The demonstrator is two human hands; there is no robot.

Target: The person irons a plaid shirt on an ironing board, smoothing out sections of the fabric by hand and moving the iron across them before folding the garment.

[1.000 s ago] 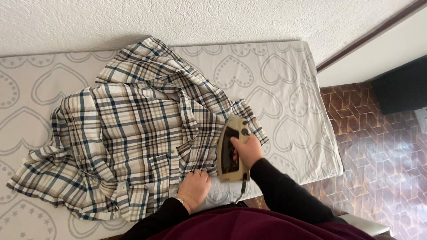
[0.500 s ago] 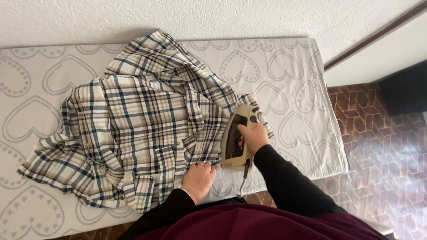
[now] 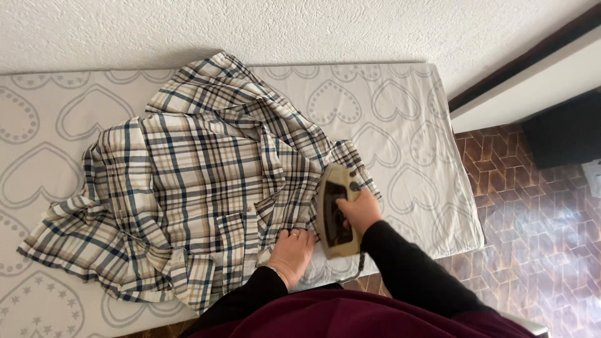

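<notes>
Head view, nearest edge: a dark red garment and two black sleeves are seen at the bottom. Just beyond them the left hand (image 3: 292, 252) is laid flat on the near hem of a plaid shirt (image 3: 200, 181), its fingers close together and pressed onto the cloth, a ring visible on one of them. Just to its right, one beige iron (image 3: 337, 209) with a dark centre panel is gripped by the right hand (image 3: 360, 211), whose fingers are wrapped around the handle. The iron is set on the shirt's right edge, its tip pointing away, its heel near the front edge of the surface, and a cord hangs from its heel. A narrow strip of cloth lies between the left fingertips and the iron's side.

One shirt is counted, crumpled and spread over most of the surface, with its collar toward the far wall. It is laid on a white padded cover (image 3: 400, 119) printed with grey heart outlines. Beyond that a rough white wall (image 3: 282, 28) is seen. At the right, a floor of dark brown tiles (image 3: 538, 231) and one black box-like object (image 3: 566, 128) against a white baseboard are visible.
</notes>
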